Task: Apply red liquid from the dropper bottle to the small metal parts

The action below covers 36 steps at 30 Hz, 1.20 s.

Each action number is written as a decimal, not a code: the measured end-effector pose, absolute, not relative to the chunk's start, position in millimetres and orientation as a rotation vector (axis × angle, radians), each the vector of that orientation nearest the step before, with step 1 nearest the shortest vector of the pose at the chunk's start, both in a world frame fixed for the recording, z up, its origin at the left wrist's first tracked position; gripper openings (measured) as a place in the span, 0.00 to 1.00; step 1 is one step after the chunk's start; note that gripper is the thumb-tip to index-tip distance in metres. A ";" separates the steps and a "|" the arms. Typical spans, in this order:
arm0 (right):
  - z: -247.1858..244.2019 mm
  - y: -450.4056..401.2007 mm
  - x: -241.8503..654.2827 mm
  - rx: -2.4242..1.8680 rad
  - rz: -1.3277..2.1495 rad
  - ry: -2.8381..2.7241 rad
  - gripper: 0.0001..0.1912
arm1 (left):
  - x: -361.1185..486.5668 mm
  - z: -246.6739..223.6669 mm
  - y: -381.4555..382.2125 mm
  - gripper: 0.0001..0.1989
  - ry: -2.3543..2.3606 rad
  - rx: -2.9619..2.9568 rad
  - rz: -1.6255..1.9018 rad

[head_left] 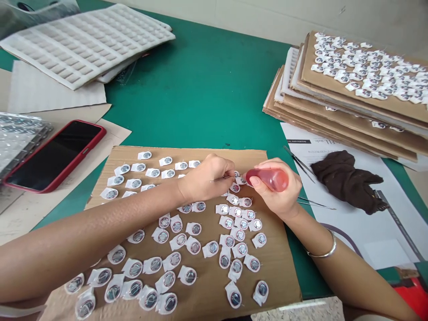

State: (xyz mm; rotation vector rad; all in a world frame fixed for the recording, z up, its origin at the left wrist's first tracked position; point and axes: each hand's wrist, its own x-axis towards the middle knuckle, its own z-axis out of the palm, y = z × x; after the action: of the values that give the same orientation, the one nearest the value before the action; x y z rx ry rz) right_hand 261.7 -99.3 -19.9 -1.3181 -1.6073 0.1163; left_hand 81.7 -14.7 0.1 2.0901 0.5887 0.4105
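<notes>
A brown cardboard sheet (207,281) bears many small round metal pieces on white backings. Over its upper middle is my left hand (209,177), its fingers pinched on a thin metal tool (219,179), perhaps tweezers. To the right, my right hand (279,191) is wrapped round a red translucent squeeze bottle (272,178). The bottle lies tilted, its narrow end pointing left toward pieces near the sheet's upper right. The bottle's tip is too small to make out clearly, and my left fingers hide some pieces.
A phone in a red case (55,156) and white moulded trays (87,42) lie at left. Stacked cardboard sheets (334,102) with more pieces stand at back right. A dark cloth (347,178) and metal tweezers (299,162) rest on white paper (377,240) at right.
</notes>
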 end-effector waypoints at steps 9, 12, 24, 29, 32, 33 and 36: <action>-18.7 -97.5 262.3 -1.296 0.133 -1.601 0.13 | 83.6 0.2 -8.2 0.08 0.662 2.023 0.345; -18.4 -96.9 262.3 -1.292 0.125 -1.596 0.13 | 83.8 -1.7 -6.5 0.08 0.655 2.017 0.361; -19.4 -97.3 262.4 -1.301 0.148 -1.586 0.12 | 84.6 -3.7 -4.9 0.08 0.662 2.015 0.377; -19.4 -97.7 261.3 -1.312 0.167 -1.576 0.12 | 85.6 -1.8 -4.3 0.08 0.671 1.995 0.378; -20.1 -97.8 261.2 -1.328 0.157 -1.573 0.11 | 85.7 -1.3 -4.1 0.08 0.671 1.986 0.380; -20.5 -97.7 261.2 -1.329 0.156 -1.572 0.11 | 85.6 -1.5 -3.9 0.08 0.675 1.981 0.375; -21.9 -97.7 261.4 -1.324 0.162 -1.562 0.12 | 85.4 -2.9 -3.0 0.08 0.700 1.953 0.350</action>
State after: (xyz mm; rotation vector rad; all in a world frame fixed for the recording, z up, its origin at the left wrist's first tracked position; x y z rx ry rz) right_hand 261.4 -97.7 -21.9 -1.3235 -1.5620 0.1623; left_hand 85.4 -3.0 -2.9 1.9527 0.6998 0.3497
